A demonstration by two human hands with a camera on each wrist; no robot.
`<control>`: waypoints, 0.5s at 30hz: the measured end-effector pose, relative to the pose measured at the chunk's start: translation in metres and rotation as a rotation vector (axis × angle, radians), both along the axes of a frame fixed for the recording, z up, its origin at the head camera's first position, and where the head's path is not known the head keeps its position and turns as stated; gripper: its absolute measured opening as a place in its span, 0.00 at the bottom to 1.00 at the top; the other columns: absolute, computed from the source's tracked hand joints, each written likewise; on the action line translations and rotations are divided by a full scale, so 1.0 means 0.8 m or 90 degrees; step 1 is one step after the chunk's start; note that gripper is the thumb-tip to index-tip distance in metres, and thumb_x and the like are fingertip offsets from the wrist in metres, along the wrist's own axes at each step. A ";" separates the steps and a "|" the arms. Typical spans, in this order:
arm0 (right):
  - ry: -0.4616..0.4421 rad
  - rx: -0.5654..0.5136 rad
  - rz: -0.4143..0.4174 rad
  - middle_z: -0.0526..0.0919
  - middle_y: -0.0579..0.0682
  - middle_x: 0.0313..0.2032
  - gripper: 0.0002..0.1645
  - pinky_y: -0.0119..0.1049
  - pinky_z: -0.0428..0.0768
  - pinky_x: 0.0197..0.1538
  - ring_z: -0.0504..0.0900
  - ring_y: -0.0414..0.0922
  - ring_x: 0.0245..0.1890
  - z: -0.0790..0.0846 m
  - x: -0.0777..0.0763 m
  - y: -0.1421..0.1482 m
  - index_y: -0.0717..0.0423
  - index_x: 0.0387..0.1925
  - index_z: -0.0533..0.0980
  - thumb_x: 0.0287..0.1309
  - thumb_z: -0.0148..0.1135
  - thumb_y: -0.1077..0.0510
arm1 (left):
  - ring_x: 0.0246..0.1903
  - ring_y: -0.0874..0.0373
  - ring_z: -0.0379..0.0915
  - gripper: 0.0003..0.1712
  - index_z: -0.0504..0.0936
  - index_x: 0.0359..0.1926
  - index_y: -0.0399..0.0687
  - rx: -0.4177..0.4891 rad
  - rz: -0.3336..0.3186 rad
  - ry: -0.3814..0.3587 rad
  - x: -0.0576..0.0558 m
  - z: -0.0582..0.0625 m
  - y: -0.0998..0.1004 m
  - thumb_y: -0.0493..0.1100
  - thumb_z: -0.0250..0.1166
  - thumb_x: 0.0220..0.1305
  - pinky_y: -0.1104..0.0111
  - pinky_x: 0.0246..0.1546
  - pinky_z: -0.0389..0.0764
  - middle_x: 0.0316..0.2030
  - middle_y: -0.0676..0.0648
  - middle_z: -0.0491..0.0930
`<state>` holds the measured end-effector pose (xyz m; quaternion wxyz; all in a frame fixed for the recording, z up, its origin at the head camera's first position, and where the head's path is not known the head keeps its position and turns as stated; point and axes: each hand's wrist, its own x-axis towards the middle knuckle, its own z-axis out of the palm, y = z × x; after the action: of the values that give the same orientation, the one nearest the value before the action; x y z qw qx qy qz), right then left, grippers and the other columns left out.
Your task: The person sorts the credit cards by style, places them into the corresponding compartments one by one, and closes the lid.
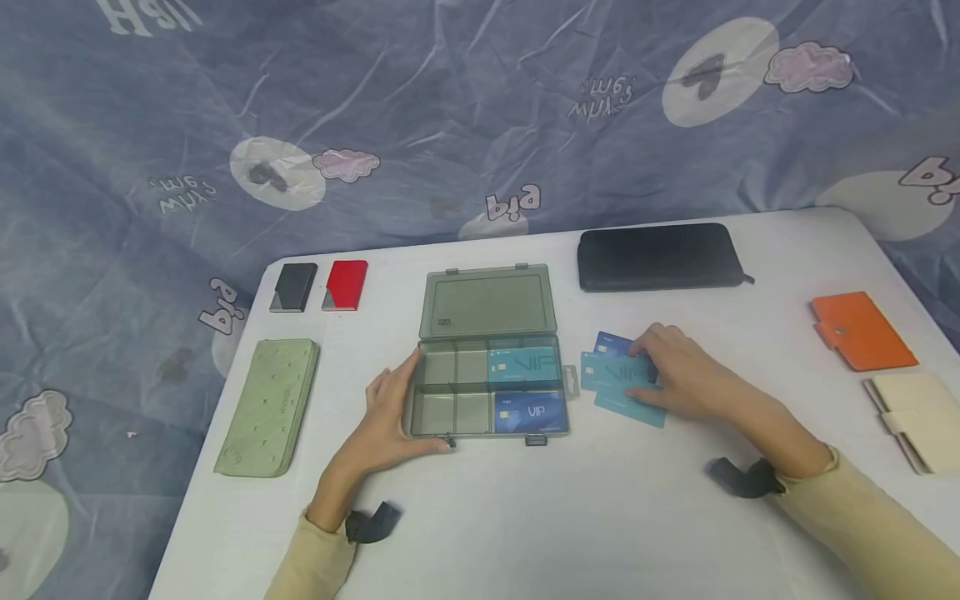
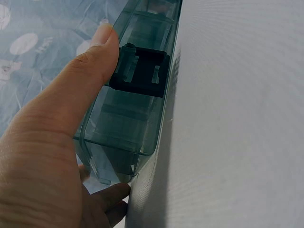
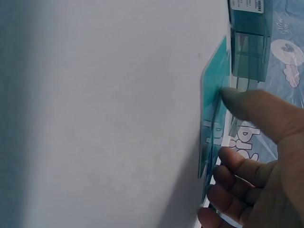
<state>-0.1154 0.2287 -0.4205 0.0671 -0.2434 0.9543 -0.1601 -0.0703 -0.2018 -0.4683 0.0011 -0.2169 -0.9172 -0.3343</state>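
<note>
Two cards lie inside the compartmented box (image 1: 435, 414), and at least three more lie outside it, so the work looks part done. Taking the box in the head view as the clock's centre, a teal VIP card (image 1: 525, 365) sits in its 2 o'clock part and a blue VIP card (image 1: 531, 412) in its 4 o'clock part; no card shows in the compartments from 8 to 10 o'clock. The lid (image 1: 488, 302) is laid back at 12 o'clock

The loose cards (image 1: 615, 371), teal over blue, overlap on the table (image 1: 615, 533) just beside the box at 3 o'clock; these seem to be what is left to deal with. The right hand (image 1: 686, 371) is over them, thumb on a teal card and bent fingers well apart from it at the cards' other side; whether it pinches any cannot be told. The left hand (image 1: 386, 425) grips the box's 8 o'clock corner, thumb along the front edge by a clasp (image 2: 142, 71) and fingers at the side. The black wallet (image 1: 660, 258), at 2 o'clock, is untouched
</note>
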 end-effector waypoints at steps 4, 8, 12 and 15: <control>-0.002 0.008 -0.003 0.72 0.50 0.37 0.32 0.39 0.69 0.40 0.67 0.45 0.37 0.000 -0.004 -0.002 0.60 0.44 0.72 0.40 0.72 0.46 | 0.70 0.58 0.44 0.73 0.41 0.73 0.49 0.003 -0.001 0.003 0.000 0.000 0.000 0.72 0.71 0.32 0.48 0.65 0.37 0.72 0.50 0.46; -0.015 0.011 -0.006 0.71 0.50 0.36 0.33 0.39 0.68 0.39 0.66 0.45 0.36 -0.003 -0.008 -0.002 0.60 0.42 0.71 0.37 0.73 0.46 | 0.70 0.58 0.44 0.73 0.41 0.73 0.49 0.006 -0.002 0.001 0.000 -0.001 0.000 0.72 0.71 0.32 0.48 0.65 0.37 0.72 0.50 0.46; -0.018 0.004 -0.001 0.69 0.49 0.35 0.33 0.37 0.67 0.38 0.65 0.44 0.36 -0.005 -0.010 -0.002 0.59 0.41 0.69 0.36 0.74 0.46 | 0.70 0.58 0.44 0.74 0.41 0.73 0.49 0.007 -0.002 0.000 0.000 -0.001 -0.001 0.72 0.71 0.32 0.48 0.65 0.37 0.72 0.50 0.46; -0.019 -0.006 0.000 0.69 0.48 0.34 0.33 0.36 0.67 0.38 0.65 0.44 0.35 -0.004 -0.010 -0.002 0.58 0.41 0.68 0.36 0.74 0.47 | 0.70 0.58 0.44 0.74 0.41 0.73 0.49 0.008 -0.002 0.002 0.000 -0.001 0.000 0.72 0.71 0.32 0.48 0.65 0.37 0.72 0.50 0.46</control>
<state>-0.1238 0.2272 -0.4240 0.0801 -0.2410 0.9524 -0.1685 -0.0700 -0.2021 -0.4689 0.0035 -0.2188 -0.9148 -0.3396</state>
